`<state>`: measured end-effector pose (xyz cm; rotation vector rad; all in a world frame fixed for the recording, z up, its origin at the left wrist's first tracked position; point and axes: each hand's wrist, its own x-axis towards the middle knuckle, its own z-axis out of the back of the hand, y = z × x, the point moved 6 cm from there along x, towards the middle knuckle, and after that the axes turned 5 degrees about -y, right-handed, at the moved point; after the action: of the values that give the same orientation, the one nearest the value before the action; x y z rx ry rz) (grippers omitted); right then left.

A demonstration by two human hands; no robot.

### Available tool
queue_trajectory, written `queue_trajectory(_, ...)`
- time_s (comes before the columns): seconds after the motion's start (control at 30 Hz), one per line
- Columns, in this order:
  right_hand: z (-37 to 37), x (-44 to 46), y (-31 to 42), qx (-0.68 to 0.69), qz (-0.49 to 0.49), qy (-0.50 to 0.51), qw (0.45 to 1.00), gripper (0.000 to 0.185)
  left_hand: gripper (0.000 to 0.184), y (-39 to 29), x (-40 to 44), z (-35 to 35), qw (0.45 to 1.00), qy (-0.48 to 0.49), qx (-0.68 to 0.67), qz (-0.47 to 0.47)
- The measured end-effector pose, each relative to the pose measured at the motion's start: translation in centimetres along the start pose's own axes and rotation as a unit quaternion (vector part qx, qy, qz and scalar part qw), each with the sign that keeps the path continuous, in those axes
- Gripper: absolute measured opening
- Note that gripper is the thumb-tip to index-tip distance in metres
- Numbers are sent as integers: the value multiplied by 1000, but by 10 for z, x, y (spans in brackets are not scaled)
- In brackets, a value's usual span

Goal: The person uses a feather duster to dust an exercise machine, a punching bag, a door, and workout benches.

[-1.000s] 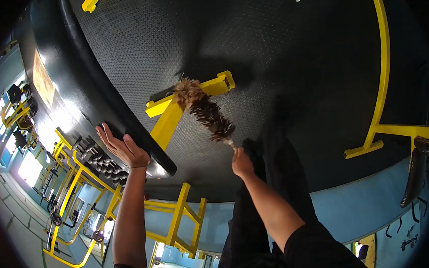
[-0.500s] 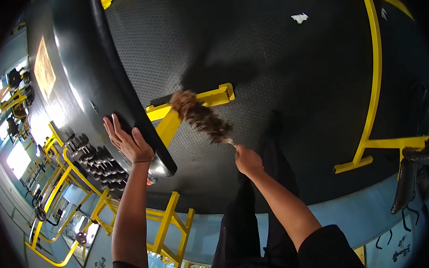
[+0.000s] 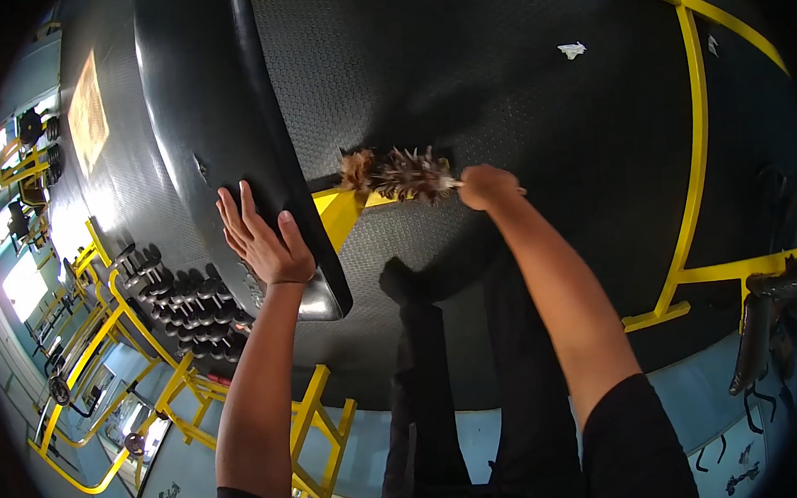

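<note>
Just above mid-frame, gripping a feather duster (image 3: 410, 175) by its handle (image 3: 454, 184) in the right hand (image 3: 488, 187), over the yellow bench leg (image 3: 341, 219). Left of centre, resting the left hand (image 3: 269, 245) (flat, loosely spread) on the black bench pad (image 3: 215, 96).

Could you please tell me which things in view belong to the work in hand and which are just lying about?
Part of the job:
feather duster, gripped by the right hand
bench, under the left hand
yellow leg, by the duster's tip

Lying about:
dumbbells
white scrap on the floor
yellow frame at right
</note>
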<state>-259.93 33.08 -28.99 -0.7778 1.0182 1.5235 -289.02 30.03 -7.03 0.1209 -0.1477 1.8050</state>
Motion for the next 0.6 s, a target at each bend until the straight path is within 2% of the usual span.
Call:
queue_trajectory(0.07, 7, -32, -36, 52, -50, -3, 997, 30, 63, 2, -2, -1, 1000, -4, -9, 4)
queue_trajectory(0.13, 0, -64, -52, 61, -18, -13, 998, 29, 63, 2, -2, -3, 1000, -3, -8, 14)
queue_trajectory(0.2, -15, -104, -31, 123, 37, -29, 991, 28, 63, 3, -2, -4, 1000, -8, -17, 17)
queue_trajectory(0.27, -53, -141, 5, 251, 119, -22, 960, 27, 63, 3, -3, -4, 999, -19, -27, 17)
queue_trajectory(0.37, -92, -179, 37, 317, 162, -31, 934, 28, 63, 3, -2, -4, 999, -11, -19, 26)
queue_trajectory(0.43, -133, -185, 32, 319, 50, 10, 946, 29, 63, 2, -3, -2, 998, 6, -8, 54)
queue_trajectory(0.47, -154, -185, 30, 306, 51, 8, 951, 29, 63, 2, -3, -2, 998, 1, -13, 67)
queue_trajectory(0.53, -198, -194, 4, 298, -130, -61, 944, 30, 63, 4, -3, -1, 997, -6, -49, 58)
queue_trajectory(0.57, -209, -203, 6, 283, -124, -64, 949, 30, 65, 7, -4, -1, 996, -7, -65, 58)
queue_trajectory(0.6, -215, -213, 2, 255, -162, -73, 951, 29, 57, 7, -6, 6, 991, -23, -123, 48)
